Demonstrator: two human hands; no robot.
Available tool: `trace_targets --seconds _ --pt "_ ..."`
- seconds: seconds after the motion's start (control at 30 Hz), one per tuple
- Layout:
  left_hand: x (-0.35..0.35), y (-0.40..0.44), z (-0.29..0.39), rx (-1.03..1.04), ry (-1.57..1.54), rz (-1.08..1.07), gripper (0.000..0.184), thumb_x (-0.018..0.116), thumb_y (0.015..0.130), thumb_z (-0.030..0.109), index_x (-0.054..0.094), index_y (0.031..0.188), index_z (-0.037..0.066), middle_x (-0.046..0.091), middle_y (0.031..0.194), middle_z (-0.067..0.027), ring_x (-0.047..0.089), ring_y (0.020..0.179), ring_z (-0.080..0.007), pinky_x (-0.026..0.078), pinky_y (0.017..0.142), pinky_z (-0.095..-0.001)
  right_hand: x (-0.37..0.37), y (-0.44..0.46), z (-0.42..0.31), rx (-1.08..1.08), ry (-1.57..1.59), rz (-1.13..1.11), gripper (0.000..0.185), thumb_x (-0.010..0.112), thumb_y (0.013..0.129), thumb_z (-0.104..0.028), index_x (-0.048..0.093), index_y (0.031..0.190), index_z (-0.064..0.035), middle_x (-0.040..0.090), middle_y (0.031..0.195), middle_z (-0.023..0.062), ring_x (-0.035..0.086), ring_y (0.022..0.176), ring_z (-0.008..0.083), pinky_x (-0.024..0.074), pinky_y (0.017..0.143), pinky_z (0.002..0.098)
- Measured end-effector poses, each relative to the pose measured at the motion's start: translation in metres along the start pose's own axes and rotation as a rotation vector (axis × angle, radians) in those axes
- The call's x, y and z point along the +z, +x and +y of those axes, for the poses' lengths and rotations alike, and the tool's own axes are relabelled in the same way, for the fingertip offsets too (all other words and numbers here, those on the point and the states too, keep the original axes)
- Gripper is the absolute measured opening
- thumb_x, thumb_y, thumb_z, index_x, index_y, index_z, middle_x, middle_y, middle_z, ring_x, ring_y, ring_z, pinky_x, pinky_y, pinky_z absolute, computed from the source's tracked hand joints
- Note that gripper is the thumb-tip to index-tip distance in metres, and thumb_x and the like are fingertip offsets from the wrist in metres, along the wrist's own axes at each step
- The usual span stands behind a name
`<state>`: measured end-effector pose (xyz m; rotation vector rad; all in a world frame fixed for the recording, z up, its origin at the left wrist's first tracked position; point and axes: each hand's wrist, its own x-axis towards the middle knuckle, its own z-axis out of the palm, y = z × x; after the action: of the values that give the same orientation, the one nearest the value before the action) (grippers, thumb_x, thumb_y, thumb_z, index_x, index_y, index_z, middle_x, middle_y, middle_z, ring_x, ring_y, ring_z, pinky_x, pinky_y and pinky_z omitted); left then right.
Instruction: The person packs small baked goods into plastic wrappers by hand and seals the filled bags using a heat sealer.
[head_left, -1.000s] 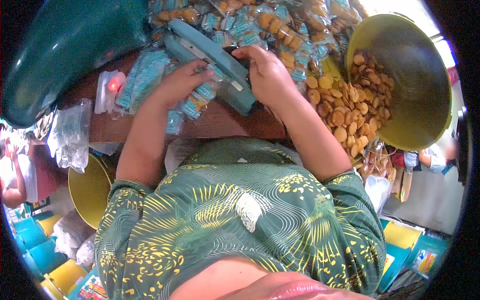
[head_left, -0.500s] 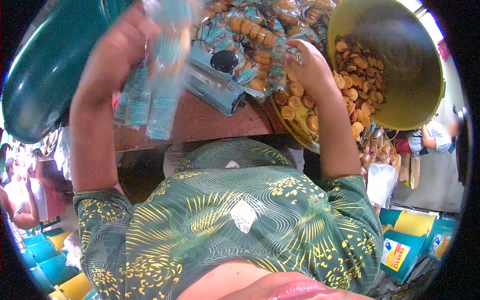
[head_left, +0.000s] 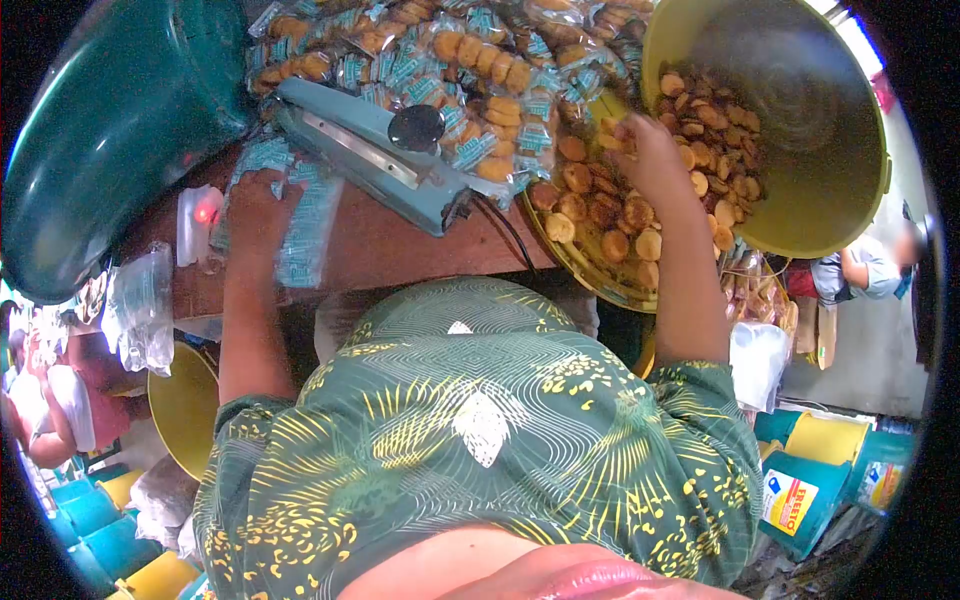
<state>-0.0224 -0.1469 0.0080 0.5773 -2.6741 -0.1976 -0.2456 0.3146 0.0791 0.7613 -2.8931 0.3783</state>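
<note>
My left hand (head_left: pixel 262 198) is down on flat, blue-printed plastic bags (head_left: pixel 305 235) at the table's left side. Its fingers are curled against a bag, partly hidden in shadow. Over the loose round biscuits (head_left: pixel 637 212) reaches my right hand (head_left: pixel 648 158), fingers bent inward; what lies inside them is hidden. These biscuits lie on a yellow tray (head_left: pixel 590 288), in front of a tipped yellow bucket (head_left: pixel 825 170) that holds more. A blue bag sealer (head_left: pixel 350 150) with a black round knob sits between my hands.
Filled biscuit packets (head_left: pixel 480 60) are heaped behind the sealer. A large green tub (head_left: pixel 110 150) leans at the left. The sealer's black cord (head_left: pixel 510 232) crosses the brown table (head_left: pixel 420 250). Clear plastic bags (head_left: pixel 142 305) hang at the table's left edge. Other people are at both sides.
My left hand has come down from the raised printed packet onto the flat bags; that packet is out of its grasp. My right hand has moved from the filled packets to the loose biscuits.
</note>
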Motion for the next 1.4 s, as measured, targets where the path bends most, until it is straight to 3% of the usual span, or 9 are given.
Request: trace_targets --seconds 0.2,0.37,0.47,0.67,0.8,0.87,0.93,1.1,1.4 --pt "0.004 0.001 -0.001 0.071 0.021 -0.042 0.021 0.072 0.081 0.025 0.064 0.088 0.007 0.064 0.098 -0.0135 0.06 0.093 -0.037 0.048 0.084 -0.0468 0.016 -0.08 -0.015 -0.173 -0.094 0.04 0.037 0.08 0.068 -0.011 0.062 0.099 -0.0061 0.064 0.104 0.0131 0.059 0.098 0.0352 0.048 0.083 0.0413" --pt "0.041 0.013 -0.055 0.04 -0.371 -0.005 0.022 0.072 0.083 0.02 0.061 0.099 0.008 0.065 0.096 -0.0108 0.064 0.093 -0.0292 0.05 0.08 -0.0359 0.003 -0.1 -0.03 -0.295 -0.034 0.041 0.037 0.081 0.07 -0.022 0.066 0.1 -0.0062 0.065 0.103 0.0126 0.06 0.097 0.0346 0.0486 0.083 0.0411" --pt "0.034 0.024 -0.053 -0.129 -0.5 0.001 0.03 0.071 0.086 0.02 0.059 0.11 0.006 0.066 0.101 -0.0075 0.065 0.094 -0.0245 0.05 0.08 -0.0322 -0.001 -0.076 -0.031 -0.129 -0.006 0.024 0.037 0.081 0.072 -0.028 0.069 0.1 -0.0062 0.066 0.103 0.0136 0.06 0.098 0.035 0.0485 0.085 0.042" --pt "-0.03 0.012 0.003 -0.343 -1.392 0.092 0.041 0.067 0.089 0.022 0.055 0.122 0.001 0.065 0.102 -0.0053 0.064 0.083 -0.0183 0.05 0.075 -0.0317 0.023 -0.037 -0.043 -0.029 -0.138 -0.124 0.037 0.077 0.077 -0.032 0.068 0.099 -0.0038 0.066 0.099 0.0202 0.062 0.096 0.0371 0.0493 0.083 0.0448" --pt "-0.041 0.012 -0.041 0.013 -1.802 -0.138 0.034 0.063 0.092 0.026 0.057 0.118 0.005 0.061 0.091 -0.0026 0.059 0.076 -0.0125 0.047 0.065 -0.0261 0.021 -0.027 -0.049 0.088 -0.076 -0.128 0.036 0.073 0.08 -0.028 0.065 0.103 -0.0019 0.066 0.094 0.0237 0.063 0.092 0.0401 0.0498 0.081 0.048" --pt "-0.049 0.013 -0.032 -0.495 -1.555 0.115 0.037 0.062 0.089 0.021 0.057 0.122 0.007 0.062 0.105 -0.0067 0.062 0.087 -0.0211 0.051 0.073 -0.0325 0.019 -0.023 -0.045 0.144 -0.087 -0.144 0.034 0.07 0.082 -0.024 0.063 0.106 -0.0014 0.067 0.093 0.0243 0.063 0.09 0.0414 0.0501 0.08 0.0482" --pt "-0.052 0.01 -0.022 -0.587 -1.327 0.246 0.038 0.062 0.088 0.021 0.058 0.124 0.008 0.063 0.112 -0.0089 0.063 0.094 -0.0247 0.053 0.078 -0.035 0.02 -0.023 -0.041 0.096 -0.062 -0.16 0.035 0.07 0.083 -0.022 0.062 0.11 -0.0014 0.067 0.097 0.024 0.063 0.093 0.0401 0.0506 0.081 0.0461" --pt "-0.072 0.004 0.04 -0.373 -1.121 0.269 0.02 0.058 0.097 0.03 0.061 0.104 0.012 0.058 0.077 0.0037 0.053 0.067 -0.0066 0.041 0.057 -0.0191 0.019 0.003 -0.018 0.053 0.245 -0.115 0.036 0.068 0.085 -0.017 0.061 0.117 -0.0028 0.068 0.106 0.0206 0.065 0.098 0.0337 0.0509 0.084 0.0396" --pt "-0.07 -0.03 0.081 -0.075 -1.4 0.07 0.01 0.064 0.091 0.008 0.061 0.101 0.007 0.059 0.081 0.0013 0.054 0.072 -0.0054 0.043 0.066 -0.02 0.021 0.042 -0.016 0.093 0.158 -0.444 0.041 0.067 0.084 -0.013 0.061 0.123 -0.0046 0.068 0.109 0.0195 0.065 0.097 0.0274 0.0492 0.087 0.0367"
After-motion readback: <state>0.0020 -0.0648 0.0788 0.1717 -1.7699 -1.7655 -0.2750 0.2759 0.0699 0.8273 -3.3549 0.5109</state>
